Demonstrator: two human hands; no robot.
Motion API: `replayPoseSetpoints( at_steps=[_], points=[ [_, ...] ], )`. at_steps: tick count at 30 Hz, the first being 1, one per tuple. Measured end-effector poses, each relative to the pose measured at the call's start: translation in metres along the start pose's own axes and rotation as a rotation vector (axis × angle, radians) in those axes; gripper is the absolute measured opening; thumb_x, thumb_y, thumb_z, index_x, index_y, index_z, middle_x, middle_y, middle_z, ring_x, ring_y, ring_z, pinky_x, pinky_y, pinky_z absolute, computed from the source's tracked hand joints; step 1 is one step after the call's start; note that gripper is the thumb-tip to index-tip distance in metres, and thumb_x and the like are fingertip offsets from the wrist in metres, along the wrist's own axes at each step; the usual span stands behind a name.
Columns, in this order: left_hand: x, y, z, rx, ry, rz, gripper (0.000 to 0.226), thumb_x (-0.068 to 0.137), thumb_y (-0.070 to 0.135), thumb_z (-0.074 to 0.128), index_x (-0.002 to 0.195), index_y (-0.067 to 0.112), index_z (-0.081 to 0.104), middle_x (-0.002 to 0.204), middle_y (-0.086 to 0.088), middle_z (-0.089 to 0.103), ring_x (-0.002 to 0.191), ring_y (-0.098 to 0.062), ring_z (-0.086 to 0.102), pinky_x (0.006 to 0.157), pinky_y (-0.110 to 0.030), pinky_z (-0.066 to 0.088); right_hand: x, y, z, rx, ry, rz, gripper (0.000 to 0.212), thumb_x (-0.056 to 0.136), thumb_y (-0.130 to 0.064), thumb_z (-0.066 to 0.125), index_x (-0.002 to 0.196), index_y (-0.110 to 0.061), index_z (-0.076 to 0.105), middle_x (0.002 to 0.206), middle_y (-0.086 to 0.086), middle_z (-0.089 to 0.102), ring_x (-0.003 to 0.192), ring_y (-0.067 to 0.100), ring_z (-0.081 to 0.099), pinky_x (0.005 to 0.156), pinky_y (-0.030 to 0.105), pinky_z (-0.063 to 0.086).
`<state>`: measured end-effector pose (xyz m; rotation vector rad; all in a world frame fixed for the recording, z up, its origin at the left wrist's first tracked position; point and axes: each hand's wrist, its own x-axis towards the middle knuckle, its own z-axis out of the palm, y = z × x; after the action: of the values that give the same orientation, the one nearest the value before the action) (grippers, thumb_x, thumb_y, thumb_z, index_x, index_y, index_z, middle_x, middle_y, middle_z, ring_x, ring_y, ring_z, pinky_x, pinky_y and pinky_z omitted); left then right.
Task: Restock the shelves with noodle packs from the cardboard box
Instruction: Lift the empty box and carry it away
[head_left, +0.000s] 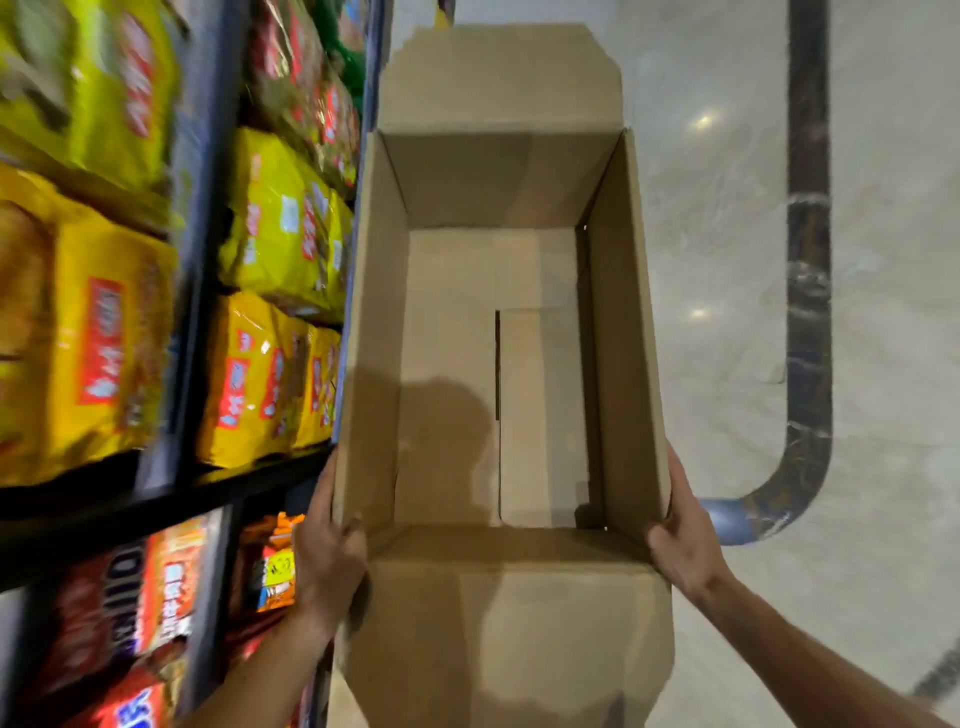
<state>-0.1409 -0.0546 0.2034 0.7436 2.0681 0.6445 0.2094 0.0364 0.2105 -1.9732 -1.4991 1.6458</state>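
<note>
1. While both hands grip it, the cardboard box (498, 364) fills the centre, open and bare inside.
2. Left hand (327, 561) clasps its near corner at 7 o'clock.
3. Right hand (683, 540) clasps the corner at 5 o'clock.
4. Yellow noodle packs (275, 291) line the shelves (208, 291) at 9 o'clock.

left hand (324, 564), right hand (685, 545), bare forearms (sleeveless)

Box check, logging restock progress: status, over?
Left grip and right grip clamp the box by its near corners. Box empty, flaps open. Shelves at left packed with packs. Nothing in the way.
</note>
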Motion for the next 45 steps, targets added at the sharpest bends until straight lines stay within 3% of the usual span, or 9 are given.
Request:
replayPoseSetpoints(
  at_steps=[5, 10, 18, 24, 29, 31, 35, 40, 45],
  points=[
    [-0.046, 0.096, -0.066, -0.048, 0.101, -0.042, 0.083, 0.065, 0.004, 0.048, 0.145, 0.025, 0.05, 0.128, -0.004, 0.068, 0.117, -0.024, 0.064, 0.102, -0.04, 0.05, -0.069, -0.099, -0.055, 0.006, 0.08, 0.036, 0.097, 0.078, 0.012, 0.046, 0.155, -0.038, 0.014, 0.142, -0.008, 0.04, 0.127, 0.016, 0.041, 0.11, 0.033, 0.033],
    [-0.118, 0.243, -0.137, -0.126, 0.233, 0.12, 0.069, 0.066, -0.007, 0.05, 0.134, 0.003, 0.059, 0.118, -0.001, 0.064, 0.099, 0.001, 0.058, 0.078, 0.003, 0.038, -0.153, -0.215, -0.126, 0.017, 0.186, -0.044, 0.099, 0.079, 0.015, 0.044, 0.155, -0.041, 0.014, 0.129, -0.009, 0.051, 0.113, 0.015, 0.05, 0.094, 0.027, 0.041],
    [-0.207, 0.376, -0.22, -0.296, 0.292, 0.297, 0.081, 0.068, -0.025, 0.051, 0.139, 0.013, 0.056, 0.132, 0.004, 0.06, 0.119, 0.0, 0.056, 0.095, -0.003, 0.04, -0.254, -0.329, -0.218, 0.036, 0.275, -0.294, 0.102, 0.081, 0.018, 0.046, 0.155, -0.043, 0.012, 0.137, -0.001, 0.052, 0.116, 0.023, 0.057, 0.098, 0.033, 0.049],
    [-0.251, 0.429, -0.25, -0.419, 0.322, 0.414, 0.077, 0.071, -0.022, 0.055, 0.138, 0.017, 0.059, 0.125, 0.002, 0.067, 0.111, -0.015, 0.067, 0.094, -0.024, 0.054, -0.312, -0.378, -0.258, 0.084, 0.378, -0.457, 0.094, 0.082, 0.015, 0.052, 0.155, -0.036, 0.02, 0.136, -0.006, 0.053, 0.116, 0.013, 0.055, 0.091, 0.018, 0.045],
    [-0.271, 0.453, -0.257, -0.504, 0.34, 0.45, 0.07, 0.079, -0.016, 0.061, 0.138, 0.021, 0.058, 0.113, 0.002, 0.068, 0.098, -0.018, 0.069, 0.066, 0.001, 0.047, -0.344, -0.392, -0.279, 0.117, 0.423, -0.552, 0.096, 0.079, 0.008, 0.057, 0.153, -0.043, 0.023, 0.139, -0.018, 0.049, 0.119, 0.004, 0.051, 0.09, 0.007, 0.041],
    [-0.277, 0.459, -0.257, -0.53, 0.329, 0.487, 0.07, 0.08, -0.017, 0.061, 0.139, 0.021, 0.058, 0.117, 0.001, 0.068, 0.1, -0.019, 0.068, 0.066, 0.0, 0.047, -0.353, -0.393, -0.284, 0.113, 0.448, -0.602, 0.096, 0.075, 0.001, 0.059, 0.152, -0.045, 0.024, 0.146, -0.018, 0.046, 0.129, 0.005, 0.047, 0.1, 0.015, 0.04],
    [-0.285, 0.47, -0.26, -0.564, 0.298, 0.532, 0.069, 0.081, -0.016, 0.062, 0.139, 0.021, 0.057, 0.126, 0.001, 0.065, 0.107, -0.018, 0.065, 0.082, -0.016, 0.051, -0.37, -0.397, -0.291, 0.126, 0.484, -0.603, 0.094, 0.079, 0.01, 0.054, 0.153, -0.04, 0.025, 0.137, -0.019, 0.047, 0.121, 0.005, 0.049, 0.08, -0.004, 0.038],
    [-0.283, 0.482, -0.264, -0.587, 0.25, 0.579, 0.072, 0.08, -0.02, 0.06, 0.139, 0.02, 0.057, 0.13, -0.001, 0.063, 0.114, -0.02, 0.063, 0.078, -0.008, 0.05, -0.388, -0.402, -0.293, 0.141, 0.518, -0.579, 0.094, 0.082, 0.013, 0.054, 0.155, -0.037, 0.023, 0.137, -0.019, 0.044, 0.121, 0.003, 0.044, 0.075, -0.005, 0.038],
    [-0.281, 0.493, -0.265, -0.674, 0.146, 0.553, 0.069, 0.081, -0.018, 0.062, 0.138, 0.02, 0.058, 0.127, 0.003, 0.062, 0.111, -0.016, 0.062, 0.082, -0.014, 0.049, -0.397, -0.4, -0.294, 0.117, 0.565, -0.543, 0.099, 0.078, 0.012, 0.055, 0.152, -0.045, 0.024, 0.125, -0.04, 0.046, 0.118, 0.001, 0.052, 0.089, 0.014, 0.044]
  ],
)
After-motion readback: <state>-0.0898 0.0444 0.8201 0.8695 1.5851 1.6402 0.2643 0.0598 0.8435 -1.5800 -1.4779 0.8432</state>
